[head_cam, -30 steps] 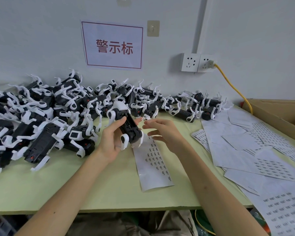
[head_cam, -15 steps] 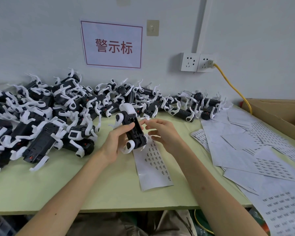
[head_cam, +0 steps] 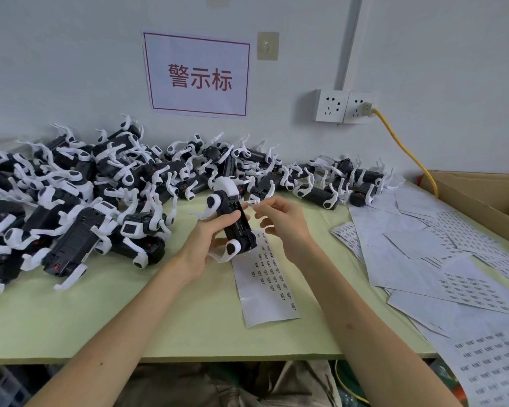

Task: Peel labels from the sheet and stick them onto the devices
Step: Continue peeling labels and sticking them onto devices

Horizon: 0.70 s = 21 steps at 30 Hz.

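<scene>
One green table (head_cam: 188, 333) spans view. Dozens of black-and-white devices (head_cam: 100, 183) heaped across left and back. Loose printed sheets (head_cam: 423, 251) overlap at right. Label sheet (head_cam: 265, 289) flat at centre, under hands. Held device (head_cam: 232, 218) tilted above sheet's far end, left hand (head_cam: 206, 242) wrapped round body. Right hand (head_cam: 282, 221) just beside device, thumb and forefinger pinching tiny white piece (head_cam: 252, 202); other fingers curled.

Red "警示标" on the red-bordered wall sign (head_cam: 199, 76); label sheet (head_cam: 268, 279) print too small to read
</scene>
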Tool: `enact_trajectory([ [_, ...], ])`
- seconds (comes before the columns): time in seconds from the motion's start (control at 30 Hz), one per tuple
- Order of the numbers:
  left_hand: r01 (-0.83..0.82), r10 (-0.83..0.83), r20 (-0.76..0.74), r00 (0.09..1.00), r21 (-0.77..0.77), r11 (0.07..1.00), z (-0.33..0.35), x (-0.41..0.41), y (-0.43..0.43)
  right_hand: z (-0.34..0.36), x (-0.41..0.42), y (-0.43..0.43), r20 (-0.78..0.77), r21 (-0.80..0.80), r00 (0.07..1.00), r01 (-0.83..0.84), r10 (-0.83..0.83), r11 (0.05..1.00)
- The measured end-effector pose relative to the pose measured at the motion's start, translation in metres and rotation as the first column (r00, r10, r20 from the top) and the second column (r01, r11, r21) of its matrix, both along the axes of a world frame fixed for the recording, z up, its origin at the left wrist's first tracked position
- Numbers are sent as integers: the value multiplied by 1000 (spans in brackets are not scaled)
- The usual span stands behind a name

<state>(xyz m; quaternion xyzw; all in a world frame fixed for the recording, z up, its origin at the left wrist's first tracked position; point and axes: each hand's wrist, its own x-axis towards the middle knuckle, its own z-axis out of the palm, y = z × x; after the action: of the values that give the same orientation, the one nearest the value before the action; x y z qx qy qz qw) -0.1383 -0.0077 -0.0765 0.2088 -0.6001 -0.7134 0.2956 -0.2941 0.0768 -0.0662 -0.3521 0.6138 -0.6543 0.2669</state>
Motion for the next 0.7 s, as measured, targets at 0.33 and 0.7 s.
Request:
enact_trajectory([
  [0.33, -152, 163, -58, 985, 165, 975, 4, -1, -8, 1, 14, 0, -142, 78, 943, -291, 300, 953],
  [0.7, -149, 148, 42, 988, 34, 988, -5, -9, -15, -2, 5, -7, 44, -142, 999, -14, 20, 990],
])
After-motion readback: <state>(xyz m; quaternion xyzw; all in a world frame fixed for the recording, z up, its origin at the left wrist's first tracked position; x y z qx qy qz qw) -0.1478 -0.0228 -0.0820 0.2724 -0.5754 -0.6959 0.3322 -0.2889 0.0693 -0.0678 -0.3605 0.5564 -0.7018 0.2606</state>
